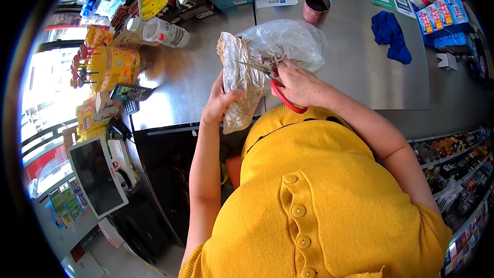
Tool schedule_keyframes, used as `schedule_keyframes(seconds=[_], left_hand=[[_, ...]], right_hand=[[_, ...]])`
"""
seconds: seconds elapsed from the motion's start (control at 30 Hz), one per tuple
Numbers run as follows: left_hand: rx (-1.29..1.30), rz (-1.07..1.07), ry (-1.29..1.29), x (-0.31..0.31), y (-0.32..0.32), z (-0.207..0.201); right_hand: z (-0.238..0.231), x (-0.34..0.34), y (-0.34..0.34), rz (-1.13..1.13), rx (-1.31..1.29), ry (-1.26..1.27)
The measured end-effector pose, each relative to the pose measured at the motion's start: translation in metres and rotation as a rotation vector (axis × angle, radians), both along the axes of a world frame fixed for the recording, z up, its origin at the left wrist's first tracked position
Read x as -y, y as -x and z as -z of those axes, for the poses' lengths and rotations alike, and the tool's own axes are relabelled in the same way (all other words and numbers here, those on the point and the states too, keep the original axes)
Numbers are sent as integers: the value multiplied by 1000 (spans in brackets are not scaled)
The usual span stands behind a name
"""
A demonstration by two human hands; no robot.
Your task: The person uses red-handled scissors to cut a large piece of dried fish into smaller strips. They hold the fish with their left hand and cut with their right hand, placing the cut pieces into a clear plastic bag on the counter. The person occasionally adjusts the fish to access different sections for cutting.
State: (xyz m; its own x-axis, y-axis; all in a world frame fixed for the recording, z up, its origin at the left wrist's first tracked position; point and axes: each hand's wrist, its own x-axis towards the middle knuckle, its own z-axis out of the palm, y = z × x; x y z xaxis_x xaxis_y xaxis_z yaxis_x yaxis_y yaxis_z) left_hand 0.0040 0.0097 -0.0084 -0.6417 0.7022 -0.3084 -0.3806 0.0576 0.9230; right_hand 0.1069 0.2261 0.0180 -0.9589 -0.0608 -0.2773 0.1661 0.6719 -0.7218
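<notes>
- Wrinkled packet, whitish and see-through with tan contents (242, 98): raised over the near edge of the counter, standing roughly upright in front of the wearer.
- Left hand (220, 100): wrapped around the packet's lower part, thumb across its front face.
- Right hand (298, 80): closed about the scissors (279, 94); one red loop hangs below it. Blades point left, across the packet's upper part. Exact finger placement partly hidden.
- Clear plastic bag (306, 41): crumpled on the counter, just beyond the right hand.
- Metal counter (355, 82): grey, smooth, a seam running away from the wearer.
- Reddish cup (316, 9): just past the bag, dark inside.
- Blue cloth (390, 36): bunched, farther right.
- Clear bottle (167, 33): white-capped, left of the packet, well apart.
- Yellow lollipop stand (117, 67): farther left, near the counter's edge.
</notes>
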Motion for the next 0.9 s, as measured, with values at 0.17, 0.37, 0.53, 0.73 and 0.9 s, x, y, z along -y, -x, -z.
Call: schedule_keyframes(seconds=[0.17, 0.37, 0.53, 0.73, 0.9], left_hand=[[45, 23, 23, 3, 1, -4], [-35, 53, 36, 2, -2, -3], [-112, 99, 63, -2, -2, -7], [-141, 105, 83, -1, -1, -10], [-144, 66, 55, 0, -1, -9]], right_hand=[[9, 2, -6, 1, -106, -37], [11, 4, -1, 6, 17, 26], [16, 5, -2, 64, -67, 16], [17, 4, 4, 47, -155, 28], [17, 6, 1, 137, -208, 19]])
